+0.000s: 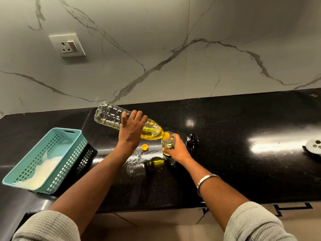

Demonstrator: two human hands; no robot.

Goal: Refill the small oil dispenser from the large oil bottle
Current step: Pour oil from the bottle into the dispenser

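We see the left hand point(132, 131) gripping the large oil bottle point(125, 121) mid-body, tilted with its orange neck in the mouth of the small oil dispenser point(168, 144). The right hand point(177, 150) wraps round the dispenser, upright on the black bench point(243, 162). An orange cap point(145, 147) lies just left of it, a dark lid point(192, 140) just right. A teal basket point(46, 160) sits near the bench's left edge; open bench runs right toward a metal drain point(314, 146).
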